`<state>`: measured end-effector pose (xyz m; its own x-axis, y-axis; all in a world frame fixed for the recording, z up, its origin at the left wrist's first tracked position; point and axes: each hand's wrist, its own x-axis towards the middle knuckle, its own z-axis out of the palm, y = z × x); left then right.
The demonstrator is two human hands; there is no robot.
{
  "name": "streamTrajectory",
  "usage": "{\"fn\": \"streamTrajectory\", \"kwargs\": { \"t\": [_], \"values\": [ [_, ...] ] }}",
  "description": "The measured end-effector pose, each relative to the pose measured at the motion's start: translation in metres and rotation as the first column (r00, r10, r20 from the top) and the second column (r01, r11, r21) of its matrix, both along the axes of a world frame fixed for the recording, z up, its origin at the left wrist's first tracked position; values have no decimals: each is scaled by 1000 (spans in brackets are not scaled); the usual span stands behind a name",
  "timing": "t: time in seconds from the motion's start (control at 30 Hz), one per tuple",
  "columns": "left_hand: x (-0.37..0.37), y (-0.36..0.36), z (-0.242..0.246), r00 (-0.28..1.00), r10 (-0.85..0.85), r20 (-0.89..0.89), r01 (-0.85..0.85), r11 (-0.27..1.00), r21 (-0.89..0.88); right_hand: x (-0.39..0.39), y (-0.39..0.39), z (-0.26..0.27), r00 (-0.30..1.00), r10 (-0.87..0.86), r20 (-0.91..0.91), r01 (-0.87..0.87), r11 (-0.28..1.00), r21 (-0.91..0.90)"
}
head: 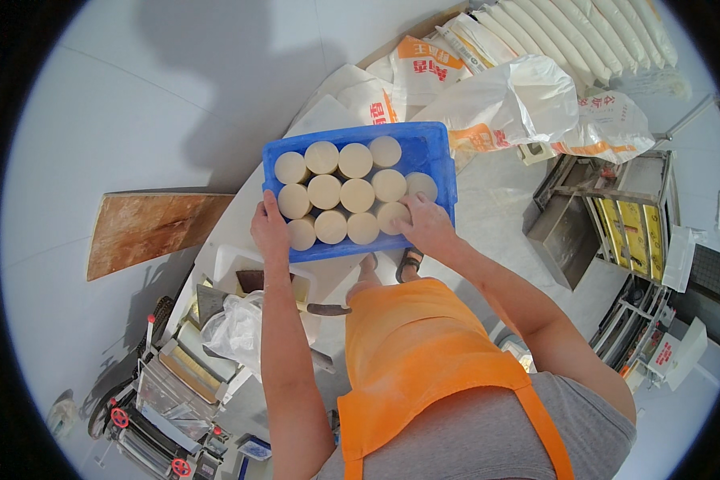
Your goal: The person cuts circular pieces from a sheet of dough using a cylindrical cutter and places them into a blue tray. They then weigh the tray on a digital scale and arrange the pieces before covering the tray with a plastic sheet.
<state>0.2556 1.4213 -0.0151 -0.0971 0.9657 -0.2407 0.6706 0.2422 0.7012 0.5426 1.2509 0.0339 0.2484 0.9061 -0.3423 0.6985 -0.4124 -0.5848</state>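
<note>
A blue plastic crate [360, 131] is in front of me, with several pale round stacks of dough wrappers [356, 195] standing in rows inside it. My left hand [270, 227] grips the crate's left edge, the thumb over the rim. At the crate's lower right, my right hand [426, 223] reaches in over the near edge. Its fingers touch the side and top of one pale round stack [392, 218] and lie close to another round stack [422, 186] in the right column. Whether it grips the stack is not clear. The crate's upper right corner holds no stack.
White printed sacks [432, 69] and a crumpled plastic bag [516, 102] lie beyond the crate. A brown wooden board [156, 231] leans at left. Below it are a knife handle [329, 309], a clear bag [237, 330] and a roller machine [156, 441]. A metal rack [630, 210] stands at right.
</note>
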Motion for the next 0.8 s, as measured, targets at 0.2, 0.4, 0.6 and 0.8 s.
{"fn": "streamTrajectory", "kwargs": {
  "t": [0.2, 0.4, 0.6, 0.8],
  "values": [
    [1, 1, 3, 1000, 8, -6, -9, 999, -39, -2, -5, -8, 999, -34, 20, 31, 992, 125],
    [0, 1, 1, 1000, 9, 13, -9, 1000, -26, -10, -3, -5, 999, -38, 2, 37, 988, 149],
    [-2, 1, -3, 1000, -10, 23, 10, 1000, -25, 17, -7, 8, 992, -4, -127, 12, 998, 65],
    [-5, 1, -7, 1000, 5, 23, -4, 1000, -21, 47, 2, 30, 924, 368, 105, -356, 927, -118]
  ]
}}
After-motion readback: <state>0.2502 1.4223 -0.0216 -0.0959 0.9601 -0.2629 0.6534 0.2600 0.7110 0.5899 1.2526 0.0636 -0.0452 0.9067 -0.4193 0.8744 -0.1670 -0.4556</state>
